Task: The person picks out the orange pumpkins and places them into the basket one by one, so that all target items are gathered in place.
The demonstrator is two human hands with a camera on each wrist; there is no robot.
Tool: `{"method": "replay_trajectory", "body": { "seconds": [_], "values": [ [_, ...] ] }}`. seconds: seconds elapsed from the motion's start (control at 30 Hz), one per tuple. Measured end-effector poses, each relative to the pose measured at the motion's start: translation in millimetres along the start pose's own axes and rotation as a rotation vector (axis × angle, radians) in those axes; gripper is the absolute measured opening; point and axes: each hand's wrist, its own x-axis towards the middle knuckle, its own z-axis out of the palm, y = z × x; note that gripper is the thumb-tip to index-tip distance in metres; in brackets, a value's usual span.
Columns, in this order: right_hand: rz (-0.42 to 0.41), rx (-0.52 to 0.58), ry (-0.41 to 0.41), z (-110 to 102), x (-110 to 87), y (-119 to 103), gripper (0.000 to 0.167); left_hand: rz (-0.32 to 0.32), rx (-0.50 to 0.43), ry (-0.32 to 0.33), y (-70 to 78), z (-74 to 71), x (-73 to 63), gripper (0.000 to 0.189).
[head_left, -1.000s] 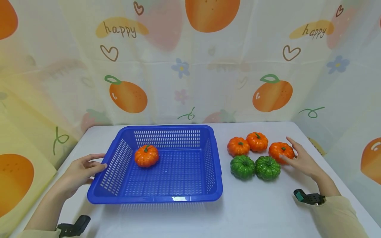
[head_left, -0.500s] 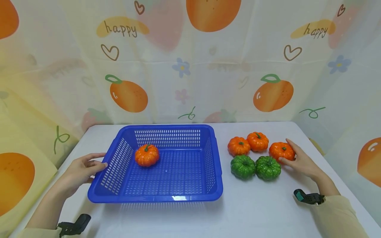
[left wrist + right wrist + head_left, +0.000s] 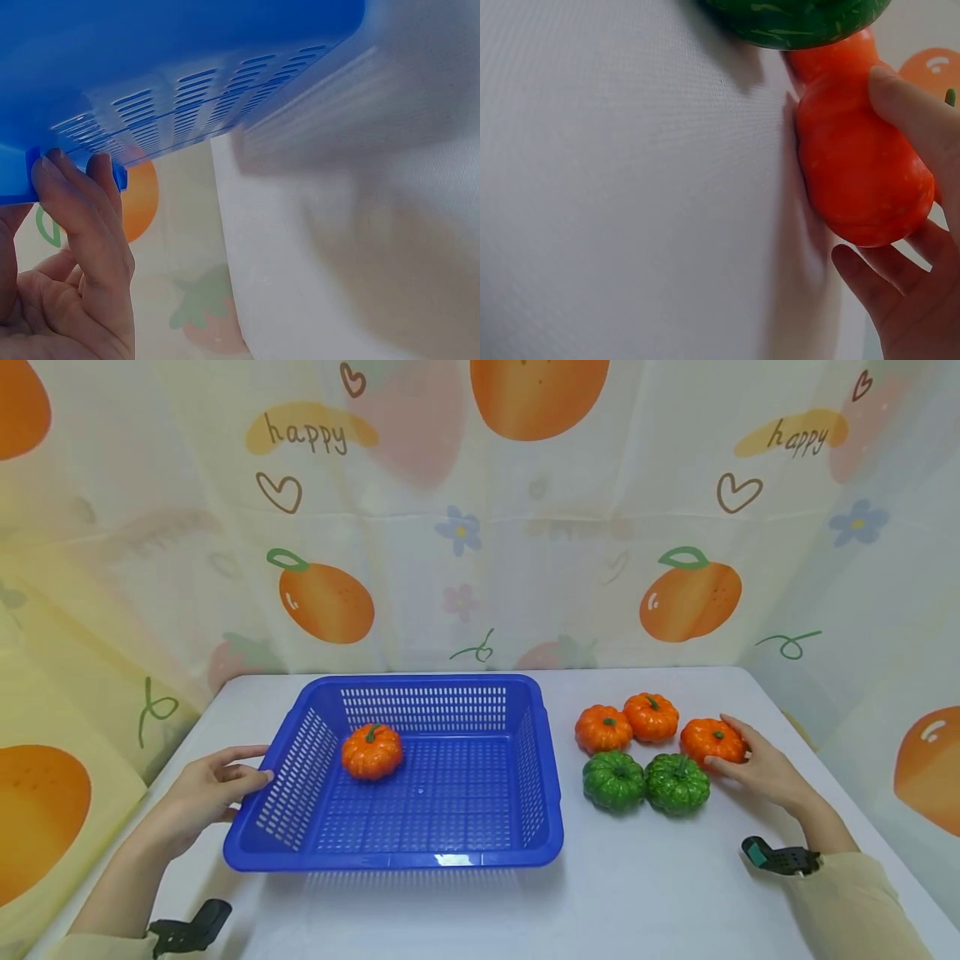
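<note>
At the left side of the blue plastic basket (image 3: pixel 393 861), my left hand (image 3: pixel 210 787) grips the rim, thumb above and fingers against the outer wall (image 3: pixel 187 86). One small orange pumpkin (image 3: pixel 372 752) sits inside the basket, towards its back left. My right hand (image 3: pixel 767 766) holds the rightmost orange pumpkin (image 3: pixel 708 737) on the table. In the right wrist view the thumb presses one side of this pumpkin (image 3: pixel 862 165), and the fingers (image 3: pixel 877 281) reach round the other side, partly hidden.
Two more orange pumpkins, one nearer (image 3: pixel 602 729) and one farther back (image 3: pixel 651 717), stand between basket and right hand. Two green pumpkins, left (image 3: pixel 613 782) and right (image 3: pixel 677 784), sit in front of them. A printed curtain (image 3: pixel 525 593) hangs behind the white table (image 3: pixel 637 885).
My right hand has closed in on the rightmost orange pumpkin, its thumb and fingers now against it. The left hand keeps its hold on the basket.
</note>
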Motion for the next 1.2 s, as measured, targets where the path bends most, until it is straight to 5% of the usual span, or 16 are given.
{"method": "replay_trajectory", "body": {
  "seconds": [0.8, 1.2],
  "values": [
    [-0.015, -0.019, 0.066, 0.4, -0.3, -3.6, 0.085, -0.005, -0.014, -0.016, -2.1, -1.5, -1.0, 0.068],
    [-0.086, -0.049, 0.116, -10.3, -1.0, -11.7, 0.084, -0.001, -0.004, -0.012, -2.7, -1.0, 1.1, 0.067]
  ]
}}
